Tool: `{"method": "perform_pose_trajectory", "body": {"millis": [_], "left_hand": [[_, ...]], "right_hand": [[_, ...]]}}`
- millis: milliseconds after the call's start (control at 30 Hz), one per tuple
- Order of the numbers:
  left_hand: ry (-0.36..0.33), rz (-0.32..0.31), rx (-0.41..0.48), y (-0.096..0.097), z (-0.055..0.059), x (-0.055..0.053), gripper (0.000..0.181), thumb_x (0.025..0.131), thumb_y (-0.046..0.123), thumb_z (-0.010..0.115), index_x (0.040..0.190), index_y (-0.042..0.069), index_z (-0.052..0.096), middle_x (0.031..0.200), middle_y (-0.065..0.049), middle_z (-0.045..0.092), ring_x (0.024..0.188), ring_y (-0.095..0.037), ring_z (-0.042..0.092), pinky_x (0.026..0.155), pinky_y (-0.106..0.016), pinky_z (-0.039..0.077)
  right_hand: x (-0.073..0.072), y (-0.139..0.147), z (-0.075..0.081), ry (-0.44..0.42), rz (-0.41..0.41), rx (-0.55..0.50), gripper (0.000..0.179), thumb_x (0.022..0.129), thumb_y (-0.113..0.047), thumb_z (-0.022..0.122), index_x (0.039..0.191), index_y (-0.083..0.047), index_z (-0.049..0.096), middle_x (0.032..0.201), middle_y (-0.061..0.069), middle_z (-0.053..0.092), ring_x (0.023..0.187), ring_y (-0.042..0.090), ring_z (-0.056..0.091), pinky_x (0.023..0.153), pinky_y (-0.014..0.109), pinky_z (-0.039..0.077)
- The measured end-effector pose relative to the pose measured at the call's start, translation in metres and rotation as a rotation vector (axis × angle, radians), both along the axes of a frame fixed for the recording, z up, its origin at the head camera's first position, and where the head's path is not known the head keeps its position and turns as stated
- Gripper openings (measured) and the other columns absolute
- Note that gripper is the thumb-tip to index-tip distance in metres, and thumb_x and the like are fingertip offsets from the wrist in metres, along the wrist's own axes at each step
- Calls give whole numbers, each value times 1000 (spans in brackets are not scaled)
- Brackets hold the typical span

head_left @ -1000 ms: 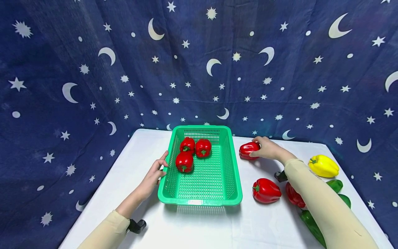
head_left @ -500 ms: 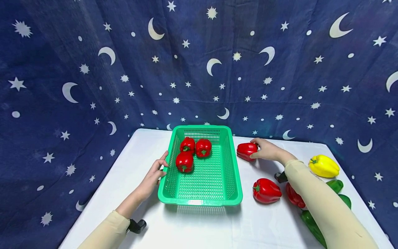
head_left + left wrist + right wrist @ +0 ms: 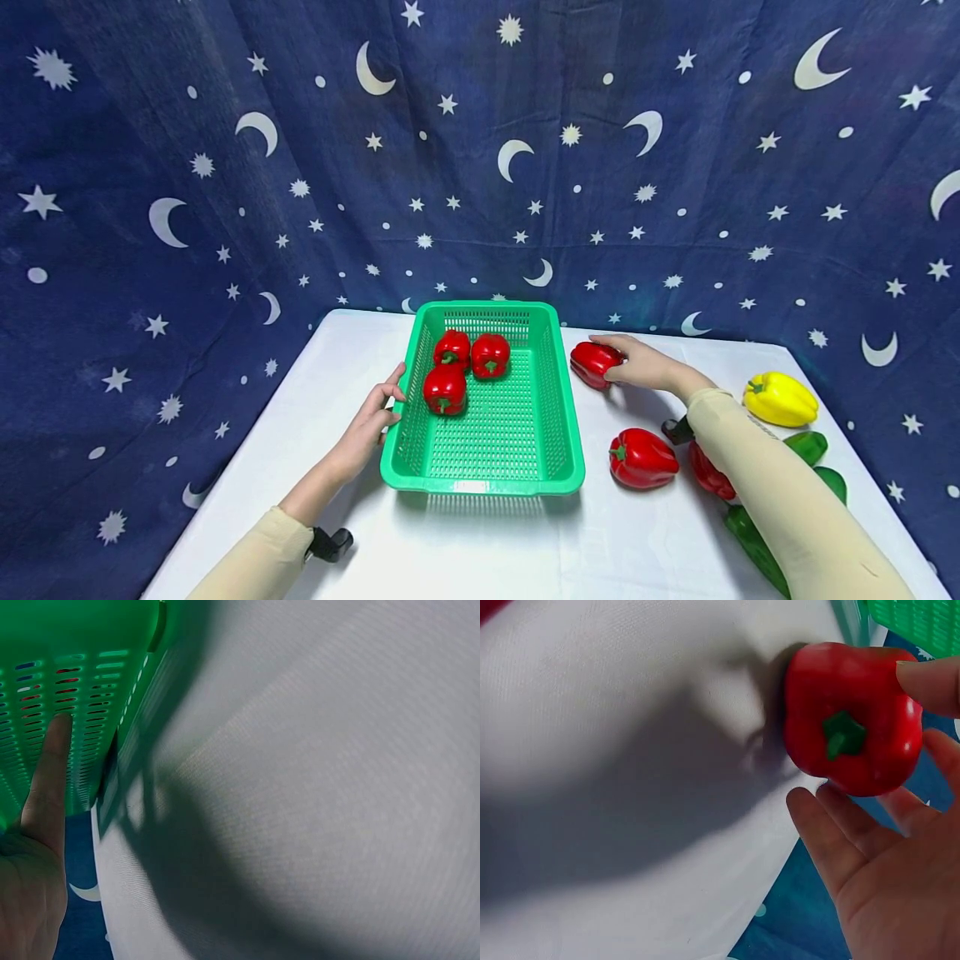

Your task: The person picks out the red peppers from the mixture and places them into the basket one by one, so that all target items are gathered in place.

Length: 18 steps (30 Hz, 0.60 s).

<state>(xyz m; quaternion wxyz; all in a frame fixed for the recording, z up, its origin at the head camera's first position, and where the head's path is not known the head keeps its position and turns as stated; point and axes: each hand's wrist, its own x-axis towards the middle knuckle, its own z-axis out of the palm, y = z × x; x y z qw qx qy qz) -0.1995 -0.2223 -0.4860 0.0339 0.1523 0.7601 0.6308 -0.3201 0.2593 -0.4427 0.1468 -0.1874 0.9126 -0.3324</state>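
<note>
My right hand (image 3: 636, 361) holds a red bell pepper (image 3: 596, 364) just right of the green basket. In the right wrist view, the thumb lies on the side of this pepper (image 3: 847, 720) and fingers reach around its underside; its green stem faces the camera. My left hand (image 3: 371, 419) rests at the basket's left side, fingertips at the rim. A straight finger (image 3: 51, 772) touches the slotted outer wall in the left wrist view. Inside the green basket (image 3: 480, 487), three red bell peppers (image 3: 445, 390) sit toward the left and back.
Another red bell pepper (image 3: 643, 459) lies right of the basket. A further red pepper (image 3: 708, 473), green peppers (image 3: 753, 542) and a yellow bell pepper (image 3: 782, 399) lie around the right forearm, which partly hides some. A dark blue patterned cloth (image 3: 480, 167) hangs behind the white table.
The pepper in my right hand has shifted slightly left toward the basket and turned, and the right hand has moved left with it. The left hand and the basket stay in place.
</note>
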Motion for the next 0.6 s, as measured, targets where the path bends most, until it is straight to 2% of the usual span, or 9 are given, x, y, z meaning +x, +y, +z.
{"method": "perform_pose_trajectory", "body": {"millis": [100, 200, 400, 600], "left_hand": [[1, -3, 4, 0, 0, 0, 23, 94, 1, 39, 117, 3, 42, 171, 2, 12, 153, -30, 12, 53, -34, 31], [1, -7, 8, 0, 0, 0, 23, 94, 1, 39, 117, 3, 42, 171, 2, 12, 153, -30, 12, 52, -37, 30], [1, -2, 0, 0, 1, 0, 22, 95, 1, 39, 117, 3, 42, 171, 1, 12, 153, -30, 13, 52, -38, 30], [0, 2, -2, 0, 1, 0, 22, 95, 1, 39, 117, 3, 42, 171, 3, 12, 153, -30, 12, 52, -37, 30]], "right_hand": [[0, -3, -2, 1, 2, 14, 67, 93, -14, 66, 155, -5, 41, 147, 23, 46, 125, 38, 49, 99, 51, 46], [1, -5, -1, 30, -14, 44, 66, 93, -20, 69, 151, -4, 44, 141, 25, 49, 121, 39, 52, 98, 54, 47], [3, -8, -2, 54, -60, 92, 74, 87, -29, 77, 148, -4, 45, 137, 27, 46, 119, 41, 52, 96, 57, 48], [4, -6, 0, 10, -55, 80, 85, 83, -18, 76, 156, -3, 34, 149, 32, 36, 127, 45, 48, 102, 62, 42]]}}
